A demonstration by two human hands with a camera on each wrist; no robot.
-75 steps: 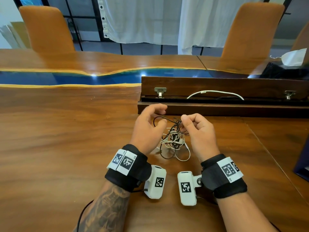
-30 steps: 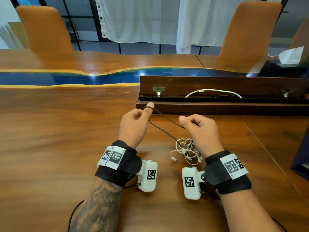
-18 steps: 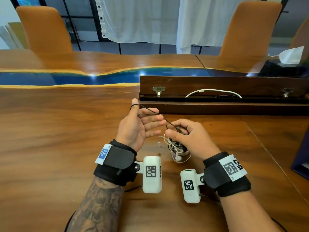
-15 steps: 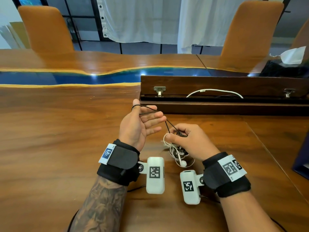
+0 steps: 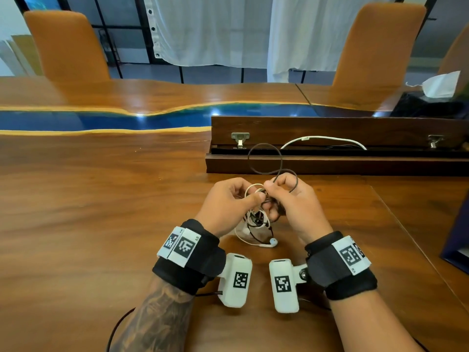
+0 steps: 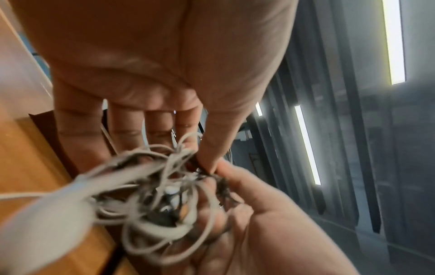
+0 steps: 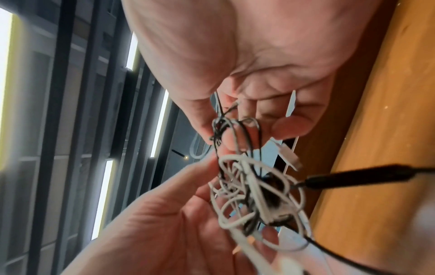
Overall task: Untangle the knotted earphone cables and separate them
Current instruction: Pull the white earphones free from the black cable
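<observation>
Blurring takes most of the left wrist view: the white cable (image 6: 141, 188) fills the lower half as smeared loops, and which strand crosses which cannot be told there. In the head view the middle of the tangle (image 5: 256, 219) sits in the gap between the two hands, so the knot itself is largely hidden by thumbs and curled fingers. The right wrist view is sharper and shows white cable loops wound through thin black cable (image 7: 237, 134), with a black inline piece (image 7: 357, 176) jutting out to the right; its far end runs out of frame.

The left hand (image 5: 225, 207) and right hand (image 5: 294, 204) are raised together above the wooden surface (image 5: 101, 224), fingertips almost meeting. The left hand pinches a white loop between thumb and forefinger. The right hand pinches the black cable (image 5: 266, 158) at the top of the tangle, and that cable rises in a free loop beyond the fingers, in front of the long wooden box (image 5: 330, 168). Below the hands the tangle hangs down, and a white earbud (image 5: 272, 242) lies on the surface just beneath the right wrist. Whether the rest of the bundle touches the surface cannot be told.
</observation>
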